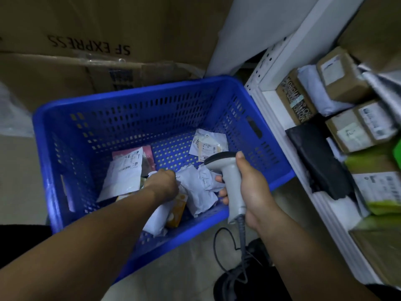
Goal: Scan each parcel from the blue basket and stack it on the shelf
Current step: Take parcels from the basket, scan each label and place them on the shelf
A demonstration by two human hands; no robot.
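The blue basket [121, 109] stands on the floor and holds several soft parcels. My left hand [161, 184] reaches down into it and grips a crumpled white parcel [195, 190] near the middle. A white labelled bag [124, 172] leans at the left, a small labelled parcel [208, 143] lies at the back right, and an orange packet [178, 210] sits under my left wrist. My right hand [249, 187] grips a grey handheld scanner [227, 177] above the basket's right side, with its head pointing into the basket.
A white shelf [280, 118] stands right of the basket, stacked with brown boxes [340, 74], a black bag [319, 157] and green packets [382, 205]. Large cardboard boxes [86, 44] stand behind the basket. The scanner cable [236, 257] hangs to the floor beside a dark shoe [258, 248].
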